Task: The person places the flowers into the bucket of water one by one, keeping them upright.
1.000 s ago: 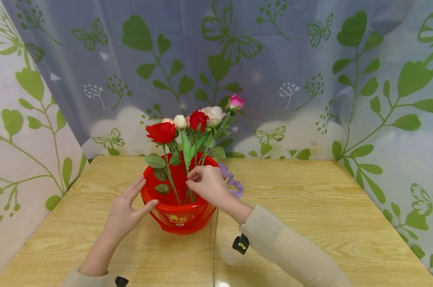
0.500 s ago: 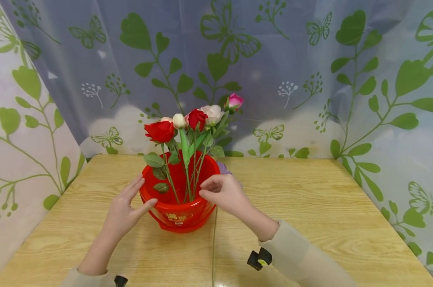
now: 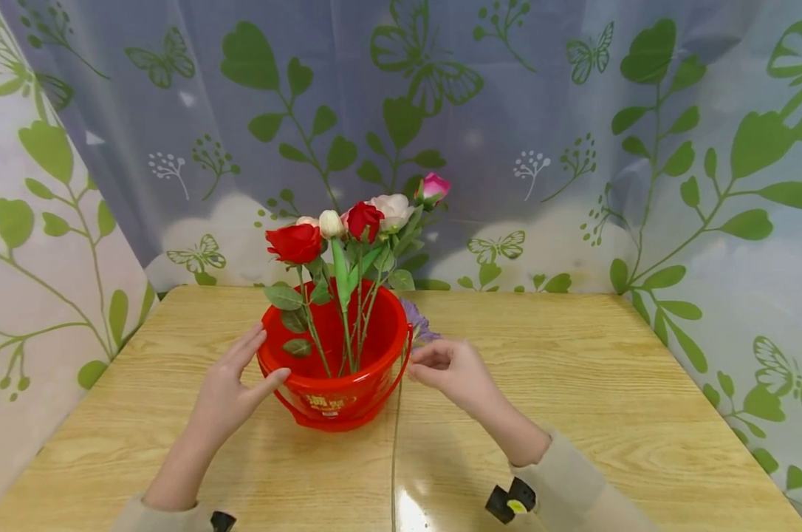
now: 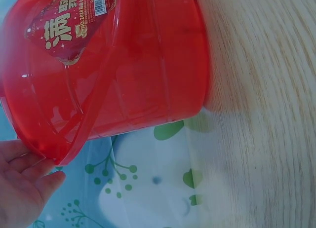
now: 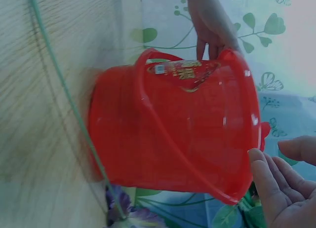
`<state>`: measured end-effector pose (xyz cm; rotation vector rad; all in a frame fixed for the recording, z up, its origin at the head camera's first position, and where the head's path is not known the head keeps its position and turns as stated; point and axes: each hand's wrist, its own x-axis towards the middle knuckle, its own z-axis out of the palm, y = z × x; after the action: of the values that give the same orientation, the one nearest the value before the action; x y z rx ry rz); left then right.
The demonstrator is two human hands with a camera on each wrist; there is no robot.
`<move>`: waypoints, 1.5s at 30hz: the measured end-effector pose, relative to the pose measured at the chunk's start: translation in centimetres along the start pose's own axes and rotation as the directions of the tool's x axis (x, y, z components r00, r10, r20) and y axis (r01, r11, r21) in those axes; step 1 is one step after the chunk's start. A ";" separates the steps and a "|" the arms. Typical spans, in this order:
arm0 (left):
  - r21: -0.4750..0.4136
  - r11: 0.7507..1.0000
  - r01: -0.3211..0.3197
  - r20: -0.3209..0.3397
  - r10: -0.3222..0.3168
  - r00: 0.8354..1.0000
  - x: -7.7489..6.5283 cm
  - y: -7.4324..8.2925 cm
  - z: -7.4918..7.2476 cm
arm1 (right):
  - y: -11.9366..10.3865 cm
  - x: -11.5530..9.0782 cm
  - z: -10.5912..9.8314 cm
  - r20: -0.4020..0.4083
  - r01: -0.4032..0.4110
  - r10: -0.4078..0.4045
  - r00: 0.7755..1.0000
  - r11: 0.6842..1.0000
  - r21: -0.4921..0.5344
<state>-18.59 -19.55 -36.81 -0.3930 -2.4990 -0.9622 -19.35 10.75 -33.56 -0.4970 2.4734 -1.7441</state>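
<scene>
A red plastic bucket (image 3: 374,395) with a gold-lettered label stands on the table, holding several artificial flowers upright. Among them are red roses (image 3: 295,243), a white tulip (image 3: 331,224), a pale peony-like bloom (image 3: 393,213) and a pink bud (image 3: 434,188). My left hand (image 3: 221,395) rests on the bucket's left rim, fingers straight and thumb spread. My right hand (image 3: 461,377) is just right of the bucket's handle, its thumb apart from its loosely bent fingers, with nothing between them. In the left wrist view, the fingertips (image 4: 30,164) lie against the rim.
A purple flower (image 3: 417,322) lies on the table behind the bucket's right side, its long thin stem (image 3: 396,451) stretching toward the front edge. Behind the wooden table (image 3: 594,384) hangs a curtain (image 3: 540,96) printed with leaves and butterflies.
My right hand let go of a flower stem inside the bucket and moved right, out past the rim. The flowers stay upright, and my left hand has kept its place.
</scene>
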 end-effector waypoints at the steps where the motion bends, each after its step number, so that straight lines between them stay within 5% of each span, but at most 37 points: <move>1: 0.001 1.000 0.002 0.002 -0.002 1.000 0.0 0.0 0.0 | 0.2 0.0 0.0 0.001 -0.003 0.003 1.000 1.000 0.003; 22: 0.006 1.000 0.013 0.013 -0.013 1.000 -0.1 0.0 0.0 | 7.3 1.9 2.4 0.005 -0.189 0.189 0.982 0.978 0.091; 32: 0.004 1.000 0.015 0.012 -0.015 1.000 0.0 -0.1 0.1 | 8.5 2.6 2.8 0.037 -0.302 0.300 0.953 0.944 0.132; 45: -0.002 1.000 0.010 0.008 -0.010 1.000 0.1 0.0 0.1 | 9.9 3.3 4.1 0.050 -0.332 0.329 0.943 0.935 0.127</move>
<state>-18.71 -19.47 -36.84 -0.3857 -2.5095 -0.9690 -23.58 9.03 -43.78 -0.0839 2.2391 -1.7319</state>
